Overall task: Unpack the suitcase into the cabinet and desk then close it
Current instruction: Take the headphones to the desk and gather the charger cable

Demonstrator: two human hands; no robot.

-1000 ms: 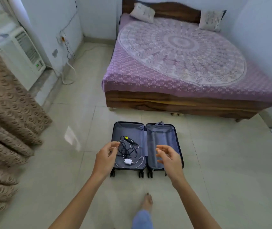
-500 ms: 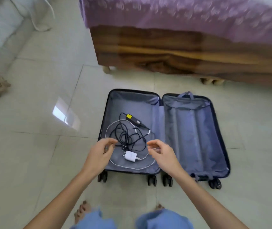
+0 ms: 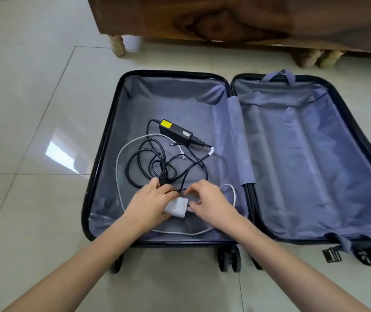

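Note:
A dark suitcase (image 3: 103,140) with blue lining lies open flat on the tiled floor. Its left half holds a black laptop power brick (image 3: 176,131) with a yellow label, a tangle of black cable (image 3: 148,163), a white cable (image 3: 121,154) looped around it, and a small white charger block (image 3: 176,208). My left hand (image 3: 148,201) rests on the white charger block and the black plug beside it, fingers curled around them. My right hand (image 3: 209,201) pinches the white cable just right of the block. The right half (image 3: 310,158) of the suitcase is empty.
A wooden bed frame (image 3: 202,21) on short legs stands directly behind the suitcase. Tiled floor (image 3: 33,109) spreads to the left. A strap with a black buckle (image 3: 332,254) hangs out by the right wheels.
The view has dropped much closer to the suitcase. Both hands have gone from hovering over its near edge down onto the white charger and cables.

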